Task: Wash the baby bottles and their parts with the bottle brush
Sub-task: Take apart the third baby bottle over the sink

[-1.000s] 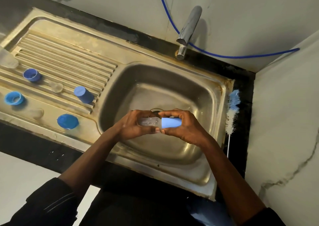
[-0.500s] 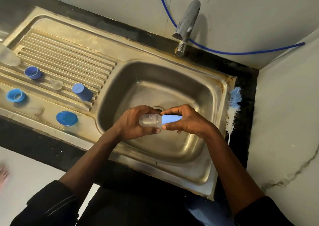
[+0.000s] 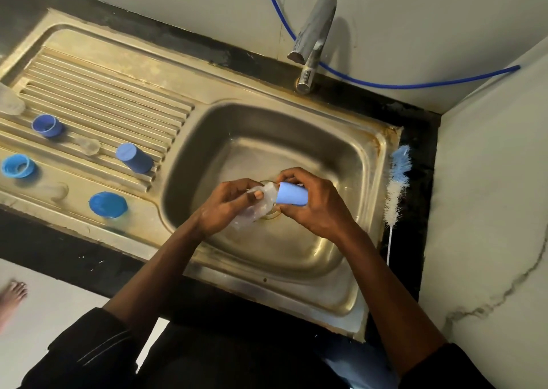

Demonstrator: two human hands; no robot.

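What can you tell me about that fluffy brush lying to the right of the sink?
The bottle brush is a long, slim wand: a fuzzy bristle head, blue at the far end and white below, on a thin white stem that points back toward the person. It lies flat on the dark counter strip, in the narrow gap between the sink's right rim and the pale wall. Nobody is holding it; whether its bristles brush the rim is hard to tell.

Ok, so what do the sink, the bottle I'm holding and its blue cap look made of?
Sink: stainless steel, apparently; dull metallic sheen with soft reflections, some yellowish staining. Bottle: likely clear plastic; see-through, slightly cloudy. Cap: probably plastic; opaque, smooth, matte light blue.
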